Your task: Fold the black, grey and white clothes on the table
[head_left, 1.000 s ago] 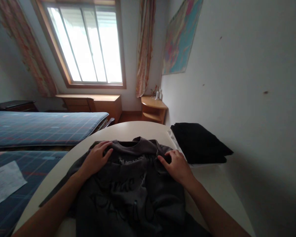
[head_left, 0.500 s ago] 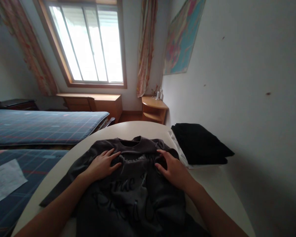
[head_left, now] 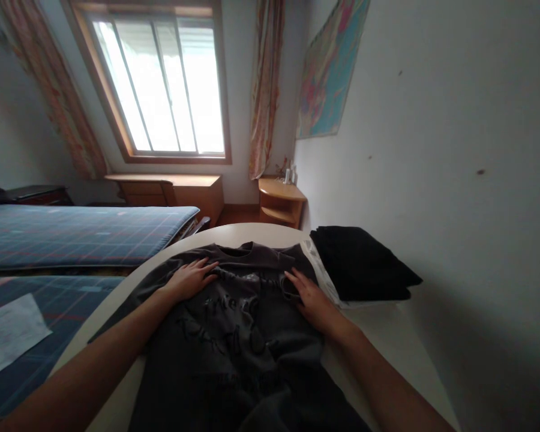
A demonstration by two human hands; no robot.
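A dark grey long-sleeved shirt [head_left: 252, 372] with lettering across its chest lies spread on a round white table [head_left: 432, 384], its neckline toward the far edge. My left hand [head_left: 189, 281] rests flat on the left chest, below the shoulder, fingers stretched toward the collar. On the right chest lies my right hand [head_left: 314, 300], its fingers extended and pressed lightly to the cloth. Neither hand grips anything. Wrinkles run through the lettering between the hands. The shirt's lower part runs out of the bottom of the view.
Folded black clothing [head_left: 360, 261] lies on a white sheet-like piece [head_left: 318, 270] at the table's right, by the wall. Left of the table are plaid mattresses [head_left: 85, 234], with a white paper [head_left: 13, 333] on the nearer one. A desk [head_left: 198, 186] and corner shelf [head_left: 282, 189] stand beyond.
Both hands have moved slightly forward over the shirt, and the chest cloth between them has shifted, lying flatter near the collar. The right fingers have straightened from a curved pose.
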